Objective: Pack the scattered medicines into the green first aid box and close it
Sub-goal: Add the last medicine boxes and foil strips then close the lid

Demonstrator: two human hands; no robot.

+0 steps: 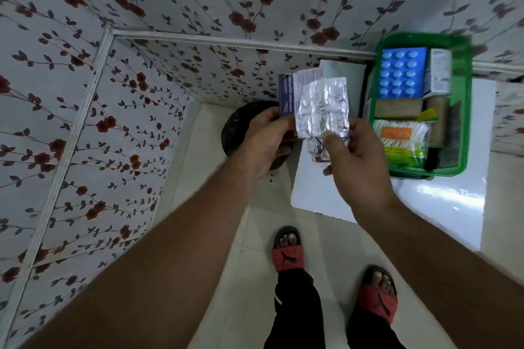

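Standing nearest the camera, two feet in red-and-black slides (288, 254) are sitting on a pale tiled floor (249, 278), one black trouser leg showing above the left foot. Moving up, both bare forearms are reaching forward over the floor. Right hand (357, 161) is pinching a crumpled silver foil blister strip (322, 107) between thumb and fingers, thumb pressing on the strip's lower edge; a second bit of foil is hanging just below it. Left hand (265, 139) is gripping a dark blue dressings packet (285, 95) with white lettering, fingers curled around its lower end; a pale packet with red print is sitting between the blue one and the foil, touching both. Can't tell which hand is carrying that middle packet. Behind the left hand a black round bin (235, 127) is sitting on the floor. Right of the hands a white tabletop (442, 195) is holding the green first aid box (465, 110), lying open, near the wall. Inside it: a blue blister pack (402, 76) at the far end, a white carton (439, 71) beside it, a brown bandage roll (397, 109) in the middle, an orange-and-green pouch (402, 139) at the near end. Floral-patterned wall panels (141, 37) are running behind and to the left.
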